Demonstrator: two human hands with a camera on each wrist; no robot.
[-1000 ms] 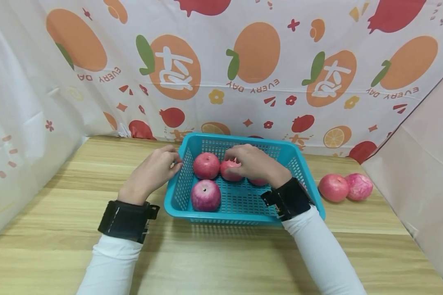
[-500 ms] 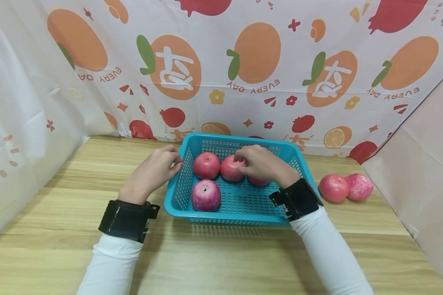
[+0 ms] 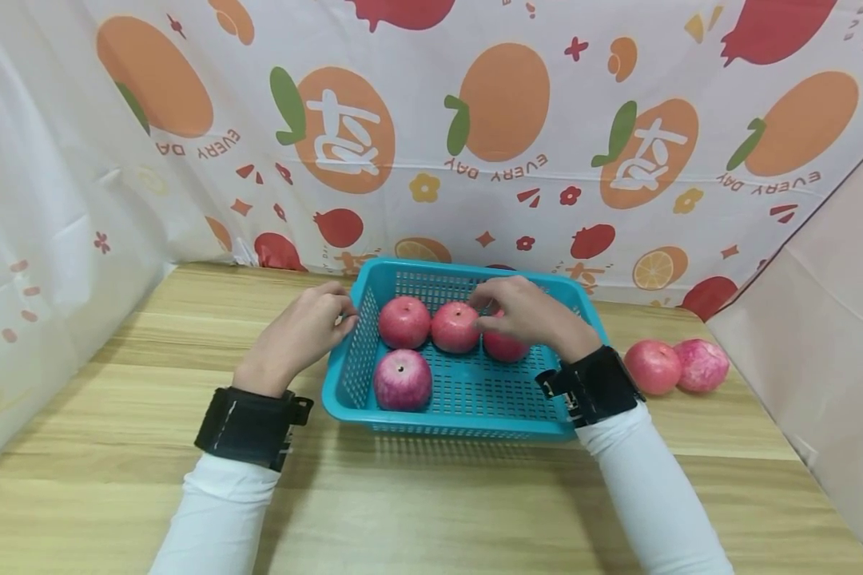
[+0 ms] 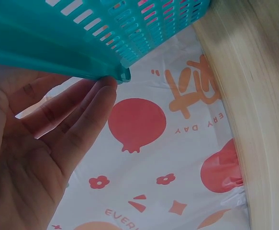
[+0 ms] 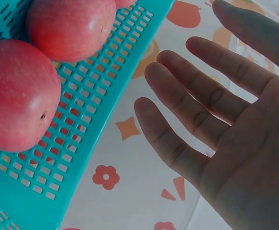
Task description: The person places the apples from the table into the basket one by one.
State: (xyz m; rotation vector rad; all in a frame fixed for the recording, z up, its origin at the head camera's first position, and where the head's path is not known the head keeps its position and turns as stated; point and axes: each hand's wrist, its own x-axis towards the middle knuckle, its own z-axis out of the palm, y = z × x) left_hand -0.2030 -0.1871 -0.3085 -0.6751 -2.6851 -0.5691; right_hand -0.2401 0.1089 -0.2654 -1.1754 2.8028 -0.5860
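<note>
In the head view, a teal plastic basket (image 3: 467, 427) holds several red apples: one at the back left (image 3: 404, 323), a middle apple (image 3: 455, 327) and a right apple (image 3: 505, 345). A purplish striped apple (image 3: 402, 380) lies in front of them. My left hand (image 3: 302, 331) pinches the basket's left rim; in the left wrist view its fingers (image 4: 89, 124) meet the rim from outside, the thumb hidden. Above the right apple, and partly covering it, hovers my right hand (image 3: 528, 315). The right wrist view shows its fingers (image 5: 196, 120) extended and spread, holding nothing.
Outside the basket to the right, a red apple (image 3: 653, 367) and a mottled pink fruit (image 3: 701, 365) sit side by side on the wooden table (image 3: 417, 511). A fruit-print cloth (image 3: 417, 104) stands as a wall directly behind the basket.
My right hand has drawn back to the right from over the middle apple, exposing it. More of the right apple shows too. My left hand stays at the rim.
</note>
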